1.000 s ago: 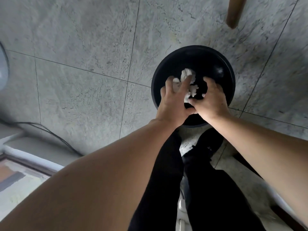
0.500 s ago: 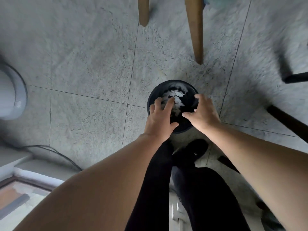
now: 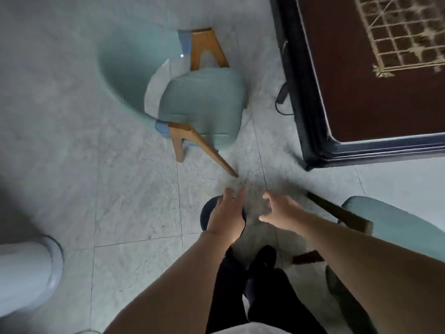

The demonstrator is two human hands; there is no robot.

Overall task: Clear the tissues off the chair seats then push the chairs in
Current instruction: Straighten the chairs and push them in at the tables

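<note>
left hand [image 3: 226, 216]: fingers straight, holds nothing, above the black bin [image 3: 204, 216]
right hand [image 3: 280, 209]: loosely curled, released, empty
tissues: not visible; probably inside the bin
green chair [image 3: 202, 104]: seat bare, stands away from the dark table [image 3: 313, 141], waiting for a push

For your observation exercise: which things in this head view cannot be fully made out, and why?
- Black bin: its contents are hidden by the left hand.
- Right chair: cut off by the frame's right edge.
- Centre chair: blurred, so small tissues cannot be ruled out.
</note>
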